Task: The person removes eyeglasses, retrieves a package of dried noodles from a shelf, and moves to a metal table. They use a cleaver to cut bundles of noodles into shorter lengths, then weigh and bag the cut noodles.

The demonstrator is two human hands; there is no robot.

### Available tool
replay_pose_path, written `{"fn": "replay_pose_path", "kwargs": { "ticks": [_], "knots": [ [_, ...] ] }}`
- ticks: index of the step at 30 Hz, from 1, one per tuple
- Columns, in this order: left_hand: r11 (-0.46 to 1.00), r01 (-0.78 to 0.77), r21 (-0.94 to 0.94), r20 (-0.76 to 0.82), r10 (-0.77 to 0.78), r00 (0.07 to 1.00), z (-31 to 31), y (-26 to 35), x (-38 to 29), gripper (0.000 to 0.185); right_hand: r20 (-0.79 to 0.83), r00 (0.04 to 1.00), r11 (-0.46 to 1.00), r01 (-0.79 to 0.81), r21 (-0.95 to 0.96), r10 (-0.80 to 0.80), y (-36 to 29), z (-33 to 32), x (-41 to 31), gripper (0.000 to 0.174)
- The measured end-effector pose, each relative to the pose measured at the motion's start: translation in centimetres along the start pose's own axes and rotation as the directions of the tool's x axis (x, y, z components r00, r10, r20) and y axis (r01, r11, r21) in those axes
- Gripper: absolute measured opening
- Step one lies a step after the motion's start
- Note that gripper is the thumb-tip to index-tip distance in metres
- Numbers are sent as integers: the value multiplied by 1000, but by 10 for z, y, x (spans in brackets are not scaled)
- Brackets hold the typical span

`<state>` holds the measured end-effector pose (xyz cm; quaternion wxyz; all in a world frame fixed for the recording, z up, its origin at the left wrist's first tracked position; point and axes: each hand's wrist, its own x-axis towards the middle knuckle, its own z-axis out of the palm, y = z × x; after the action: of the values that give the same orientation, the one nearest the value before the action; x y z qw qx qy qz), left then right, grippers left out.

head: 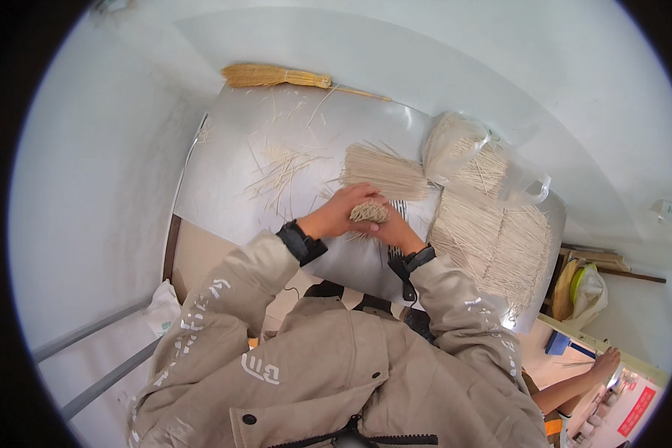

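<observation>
Above the front part of the metal table (213, 190), both my hands grip one bundle of dried noodles (369, 212), its cut end facing up toward me. My left hand (333, 211) wraps it from the left, fingers over the far side. From the right, my right hand (401, 228) closes around it. Some noodle ends show below the hands; the rest of the bundle is hidden. Just beyond lies a loose pile of noodles (383, 171). A black-and-white patterned strip (397, 208) shows partly behind my right hand.
Large stacks of noodles (465, 224) fill the table's right side, with a clear plastic bag (451, 143) of more behind. Scattered noodles (283, 171) lie at left. A straw broom (280, 75) rests along the back edge by the wall. Another person's bare limb (577, 381) shows at lower right.
</observation>
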<state>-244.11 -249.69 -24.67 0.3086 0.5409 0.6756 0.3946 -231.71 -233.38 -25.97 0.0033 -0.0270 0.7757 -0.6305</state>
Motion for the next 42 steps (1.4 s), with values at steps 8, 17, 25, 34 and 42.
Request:
{"fn": "replay_pose_path", "kwargs": {
  "ticks": [8,17,25,34,42],
  "knots": [
    [875,-322,361,31,334,942,-81,123,35,84,-363,930,998,61,-22,-65,-109,-15,-16,43],
    [1000,1,-6,-178,-2,984,-91,131,22,116,-565,819,796,275,539,100,-176,-43,-4,27],
    [974,227,-8,-227,-222,948,31,129,18,74,-522,702,512,257,820,484,-136,-58,-19,18],
    [166,544,-822,531,-117,839,0,122,-31,42,-274,920,203,222,954,280,-122,-6,-56,92],
    [680,371,-632,80,-419,904,14,118,-52,47,-357,916,80,348,934,181,-88,13,-60,74]
  ]
}}
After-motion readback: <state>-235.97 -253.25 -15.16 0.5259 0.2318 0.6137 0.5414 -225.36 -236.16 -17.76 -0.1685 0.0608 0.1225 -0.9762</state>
